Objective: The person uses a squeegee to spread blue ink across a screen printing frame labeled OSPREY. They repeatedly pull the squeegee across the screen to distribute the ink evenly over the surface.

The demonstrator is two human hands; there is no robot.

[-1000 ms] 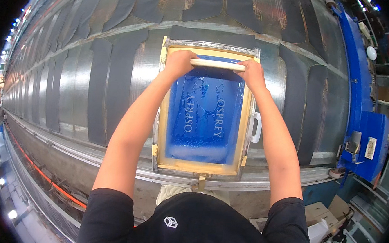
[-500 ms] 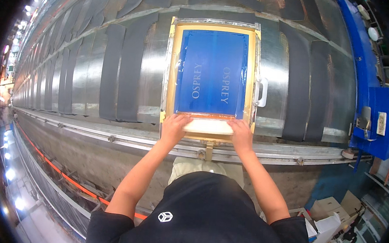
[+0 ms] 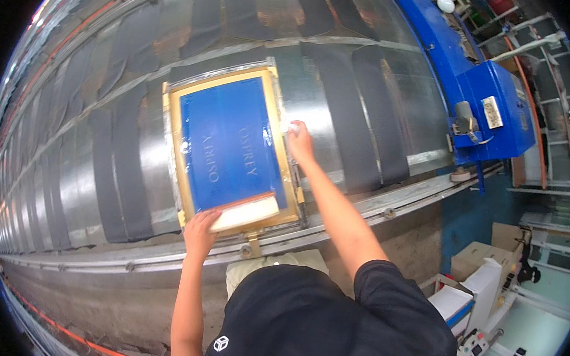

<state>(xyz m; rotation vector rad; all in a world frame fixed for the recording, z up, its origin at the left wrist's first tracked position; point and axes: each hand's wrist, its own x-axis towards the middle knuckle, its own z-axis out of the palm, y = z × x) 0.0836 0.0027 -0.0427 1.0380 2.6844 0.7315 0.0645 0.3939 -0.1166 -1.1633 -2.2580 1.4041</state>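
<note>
Between 2 hands (image 3: pixel 199 233) (image 3: pixel 300 143), screen (image 3: pixel 226 144), handle (image 3: pixel 293 127) seemingly held

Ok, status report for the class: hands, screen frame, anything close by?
Left hand at squeegee, left end; right hand gripping white side handle. Screen frame has squeegee across near end. Dark strips either side.

open air over blue screen (image 3: pixel 230 141), squeegee (image 3: pixel 246 214) across near end, blue machine (image 3: pixel 489 139) right

The shirt (image 3: pixel 328 320) is black with short sleeves (image 3: pixel 377 283) and a little white box mark (image 3: pixel 220 343) on the left. Pale cloth (image 3: pixel 292 260) peeks out at the far side.
</note>
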